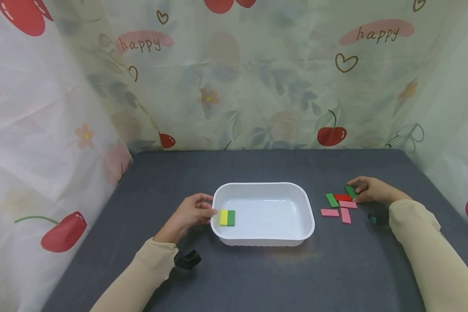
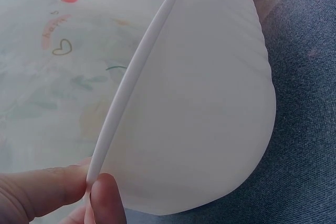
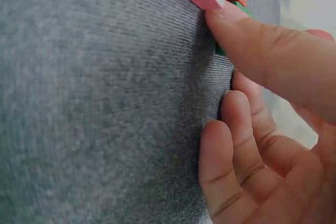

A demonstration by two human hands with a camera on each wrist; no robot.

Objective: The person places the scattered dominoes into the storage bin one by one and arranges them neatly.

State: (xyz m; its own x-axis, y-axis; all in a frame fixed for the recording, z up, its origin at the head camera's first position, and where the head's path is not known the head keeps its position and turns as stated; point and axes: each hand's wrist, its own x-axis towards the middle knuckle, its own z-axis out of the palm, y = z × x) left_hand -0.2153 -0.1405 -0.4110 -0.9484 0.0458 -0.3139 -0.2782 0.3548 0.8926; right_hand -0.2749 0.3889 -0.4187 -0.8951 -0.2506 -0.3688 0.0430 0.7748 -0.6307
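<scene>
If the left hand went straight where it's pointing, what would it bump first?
The white tray, whose rim the left hand pinches; past that, probably the yellow block, though depth is unclear.

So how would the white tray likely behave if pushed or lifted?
The tray looks fairly stiff: its rim runs smoothly, with no visible buckling where the left hand pinches it. The thin rim suggests it is light for its size. Being low and wide on a flat base, it would probably slide rather than tip if pushed.
</scene>
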